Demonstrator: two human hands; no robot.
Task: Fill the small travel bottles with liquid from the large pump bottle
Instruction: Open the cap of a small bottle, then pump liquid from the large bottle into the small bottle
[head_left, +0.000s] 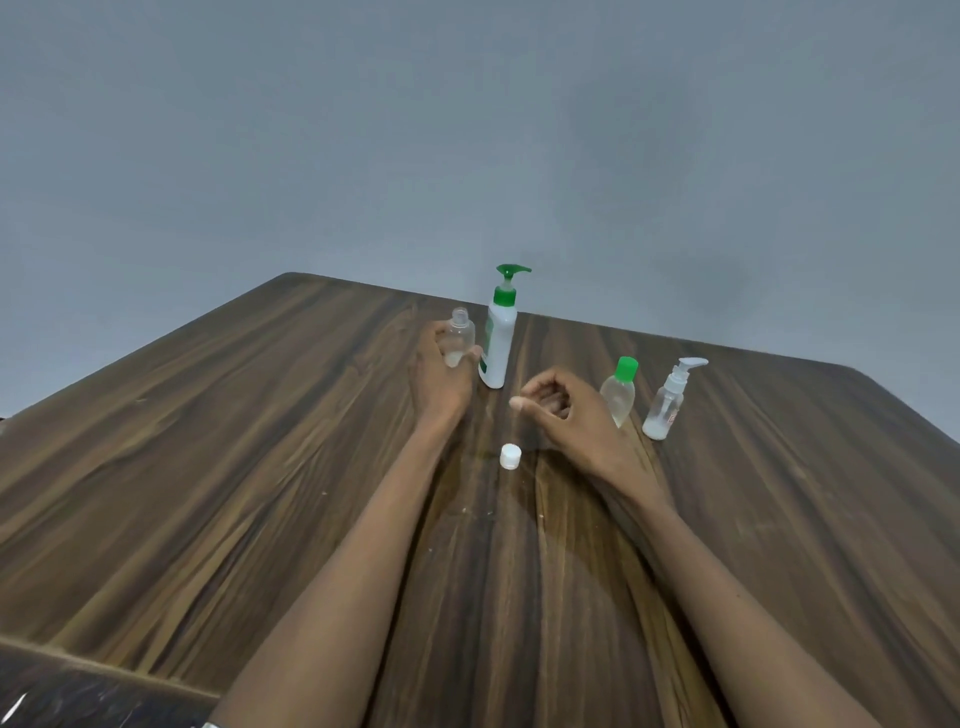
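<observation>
Landmark: large pump bottle (497, 347), white plastic, green pump head, upright near the bench's far edge.
Bench (208, 467): dark streaked wood grain, rounded corners.
Left hand (439, 371): grips an uncapped clear bottle (460, 338) just left of the pump bottle; thumb across its lower front; a little whitish liquid at the bottom.
Right hand (563, 410): fingers loosely curled, holding nothing, in front and right of the pump bottle.
White cap (510, 457): small, round, ribbed; lies on the bench in front of the pump bottle, between the forearms.
Green-capped bottle (619, 392): clear, flattened oval; right of the pump bottle, partly behind the right hand.
Spray bottle (667, 402): clear cylinder, white nozzle; farthest right.
</observation>
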